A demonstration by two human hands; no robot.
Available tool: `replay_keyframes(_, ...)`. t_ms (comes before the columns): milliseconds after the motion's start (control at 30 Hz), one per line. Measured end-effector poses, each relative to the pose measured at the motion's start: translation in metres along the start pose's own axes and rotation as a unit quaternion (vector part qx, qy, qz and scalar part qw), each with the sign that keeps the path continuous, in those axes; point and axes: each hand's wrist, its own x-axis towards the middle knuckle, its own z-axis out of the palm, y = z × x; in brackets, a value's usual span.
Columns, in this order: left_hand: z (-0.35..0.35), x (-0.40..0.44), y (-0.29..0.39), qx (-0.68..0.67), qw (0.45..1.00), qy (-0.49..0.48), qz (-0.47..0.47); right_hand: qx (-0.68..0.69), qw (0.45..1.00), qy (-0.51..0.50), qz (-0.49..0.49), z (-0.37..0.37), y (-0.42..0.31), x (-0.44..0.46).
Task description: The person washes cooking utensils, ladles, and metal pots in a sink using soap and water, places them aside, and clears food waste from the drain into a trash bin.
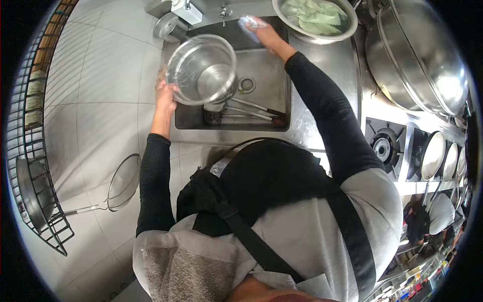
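A round, shiny metal pot [201, 70] is tilted over the left part of the steel sink [271, 65], its open mouth showing. My left hand [165, 95] grips its left rim, the thumb over the edge. Beyond the pot to the right, my right hand [269, 38] is closed on a crumpled whitish cloth or wipe [249, 27], clear of the pot. Long-handled utensils [251, 111] lie in the sink near the drain [247, 84].
A metal bowl [352, 31] with green leaves in water stands behind right. The faucet [225, 11] and a metal container [171, 27] are at the back. Large steel bowls [422, 60] and a gas burner [383, 147] are right; a strainer [124, 182] hangs left.
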Motion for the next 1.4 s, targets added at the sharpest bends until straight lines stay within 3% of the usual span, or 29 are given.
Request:
replay_keyframes(33,0.006,-0.017,0.012,-0.082,0.995,0.034,-0.049,0.037,0.995,-0.025,0.085,0.007,0.010,-0.005)
replay_keyframes(100,0.019,-0.027,0.020,-0.111,0.985,0.061,-0.121,0.093,0.987,-0.027,0.126,0.024,0.095,0.014)
replay_keyframes(200,0.010,-0.008,0.001,-0.228,0.943,0.100,-0.219,0.420,0.881,-0.019,0.216,0.049,0.085,-0.040)
replay_keyframes(233,0.004,0.001,-0.009,-0.243,0.943,0.080,-0.213,0.507,0.830,-0.025,0.231,0.057,0.087,-0.050)
replay_keyframes(300,-0.003,0.033,-0.040,-0.275,0.940,0.031,-0.201,0.452,0.849,-0.026,0.273,0.075,0.131,-0.065)
replay_keyframes(367,0.002,0.048,-0.059,-0.267,0.941,0.042,-0.204,0.356,0.844,-0.009,0.402,0.062,0.155,-0.087)
replay_keyframes(400,0.006,0.055,-0.072,-0.262,0.942,0.041,-0.205,0.152,0.971,-0.040,0.181,0.038,0.206,-0.094)
replay_keyframes(467,0.018,0.075,-0.111,-0.230,0.950,0.035,-0.206,0.065,0.991,0.019,0.113,0.014,0.199,-0.107)
replay_keyframes(500,0.027,0.085,-0.132,-0.203,0.957,0.030,-0.205,0.198,0.934,0.110,0.276,0.014,0.133,-0.124)
replay_keyframes(533,0.043,0.087,-0.145,-0.178,0.960,0.072,-0.205,0.134,0.934,0.183,0.278,0.022,0.094,-0.132)
replay_keyframes(667,0.076,0.119,-0.225,-0.076,0.967,0.042,-0.239,0.064,0.947,0.190,0.253,0.028,0.062,-0.146)
replay_keyframes(767,0.090,0.121,-0.246,0.000,0.971,0.055,-0.232,0.059,0.946,0.218,0.233,0.029,0.065,-0.155)
replay_keyframes(867,0.063,0.135,-0.267,0.102,0.989,-0.055,-0.089,0.108,0.933,0.238,0.249,0.037,0.058,-0.171)
replay_keyframes(900,0.061,0.133,-0.240,0.267,0.960,-0.057,-0.065,0.119,0.924,0.256,0.259,0.038,0.059,-0.179)
replay_keyframes(933,0.070,0.144,-0.194,0.423,0.903,-0.064,-0.029,0.172,0.930,0.208,0.251,0.031,0.068,-0.187)
replay_keyframes(967,0.078,0.168,-0.178,0.470,0.878,-0.083,0.040,0.173,0.930,0.196,0.258,0.031,0.072,-0.187)
replay_keyframes(1000,0.100,0.174,-0.171,0.445,0.885,0.002,0.140,0.177,0.931,0.185,0.262,0.032,0.075,-0.183)
replay_keyframes(1033,0.121,0.220,-0.187,0.395,0.881,-0.032,0.259,0.181,0.931,0.176,0.265,0.036,0.078,-0.177)
replay_keyframes(1067,0.149,0.224,-0.142,0.340,0.913,-0.092,0.208,0.169,0.939,0.169,0.249,0.047,0.067,-0.166)
replay_keyframes(1133,0.200,0.225,-0.087,0.273,0.935,-0.052,0.218,0.130,0.948,0.180,0.227,0.056,0.074,-0.135)
replay_keyframes(1167,0.216,0.257,-0.080,0.209,0.955,-0.197,0.075,0.112,0.949,0.195,0.221,0.062,0.073,-0.115)
replay_keyframes(1200,0.218,0.223,-0.026,0.107,0.949,-0.286,-0.075,0.108,0.950,0.199,0.215,0.073,0.058,-0.096)
replay_keyframes(1233,0.217,0.229,-0.015,0.032,0.919,-0.375,-0.117,0.102,0.952,0.202,0.207,0.080,0.044,-0.076)
replay_keyframes(1333,0.214,0.241,0.010,0.062,0.889,-0.432,-0.138,0.032,0.978,0.159,0.128,0.091,0.041,-0.016)
replay_keyframes(1400,0.156,0.296,-0.033,0.114,0.832,-0.492,0.230,-0.058,0.987,0.130,0.081,0.105,0.015,0.014)
